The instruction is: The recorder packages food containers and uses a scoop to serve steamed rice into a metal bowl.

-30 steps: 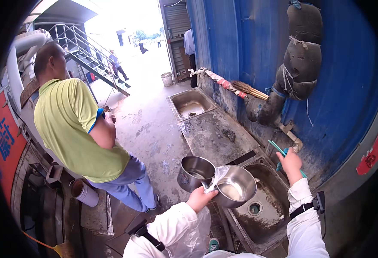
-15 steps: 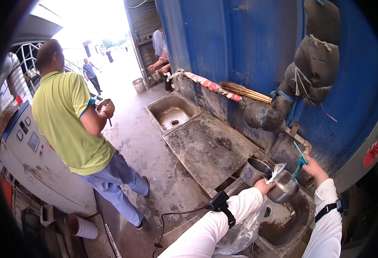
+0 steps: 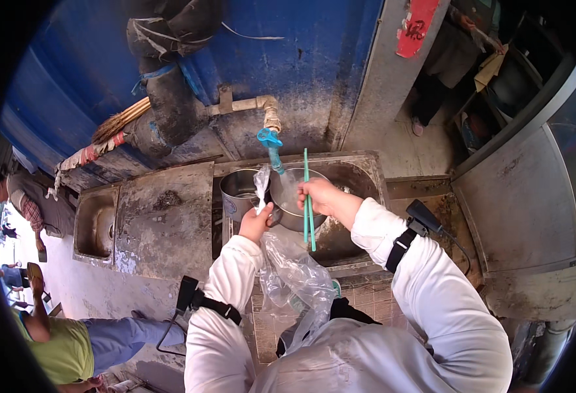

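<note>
My left hand [image 3: 256, 223] is closed round the bunched neck of a clear plastic bag [image 3: 294, 262], whose body hangs down in front of me. It is close to the rims of two metal pots; whether it also grips a rim is hard to tell. My right hand [image 3: 318, 197] holds a pair of green chopsticks [image 3: 306, 226] over the right-hand pot [image 3: 291, 223]. Above that pot is a tap with a blue handle [image 3: 269, 137] and a short blue outlet. Beside it stands the left-hand pot [image 3: 239, 206], in the same metal sink [image 3: 373, 180].
A stained counter [image 3: 170, 226] runs left to another sink basin [image 3: 91, 229]. Pipes and a broom [image 3: 121, 120] hang along the blue wall. A person in a yellow-green shirt [image 3: 58, 344] is at lower left. Another person [image 3: 445, 59] stands beyond the doorway, near a metal cabinet [image 3: 523, 203].
My view has swung right, toward the sink. My right hand has left the tap and now holds the chopsticks over the pot. The left hand keeps hold of the plastic bag.
</note>
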The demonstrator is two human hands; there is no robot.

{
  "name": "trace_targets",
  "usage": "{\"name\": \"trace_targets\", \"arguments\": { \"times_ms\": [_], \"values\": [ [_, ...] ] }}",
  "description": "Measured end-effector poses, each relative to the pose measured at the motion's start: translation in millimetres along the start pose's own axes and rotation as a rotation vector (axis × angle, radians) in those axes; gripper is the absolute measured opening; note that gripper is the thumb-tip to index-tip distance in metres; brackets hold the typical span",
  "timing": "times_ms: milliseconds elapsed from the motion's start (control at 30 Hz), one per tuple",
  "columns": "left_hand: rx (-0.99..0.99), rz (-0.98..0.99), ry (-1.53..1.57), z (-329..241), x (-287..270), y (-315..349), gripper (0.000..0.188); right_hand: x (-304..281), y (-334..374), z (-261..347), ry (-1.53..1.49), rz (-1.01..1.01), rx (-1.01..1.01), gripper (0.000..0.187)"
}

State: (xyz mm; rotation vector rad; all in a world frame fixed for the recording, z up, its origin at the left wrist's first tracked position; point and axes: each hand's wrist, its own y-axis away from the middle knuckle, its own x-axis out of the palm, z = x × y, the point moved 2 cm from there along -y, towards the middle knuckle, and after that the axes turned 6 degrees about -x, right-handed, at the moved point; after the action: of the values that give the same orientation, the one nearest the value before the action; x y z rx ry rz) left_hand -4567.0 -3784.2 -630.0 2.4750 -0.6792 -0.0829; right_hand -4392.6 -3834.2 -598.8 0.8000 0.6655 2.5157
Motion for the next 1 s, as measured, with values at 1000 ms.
{"name": "trace_targets", "arguments": {
  "times_ms": [1000],
  "values": [
    [0.175, 0.133, -0.941, 15.0, 16.0, 63.3, 0.018, 14.2, 47.1, -95.9, -0.044, 0.313, 0.345, 0.031]
  ]
}}
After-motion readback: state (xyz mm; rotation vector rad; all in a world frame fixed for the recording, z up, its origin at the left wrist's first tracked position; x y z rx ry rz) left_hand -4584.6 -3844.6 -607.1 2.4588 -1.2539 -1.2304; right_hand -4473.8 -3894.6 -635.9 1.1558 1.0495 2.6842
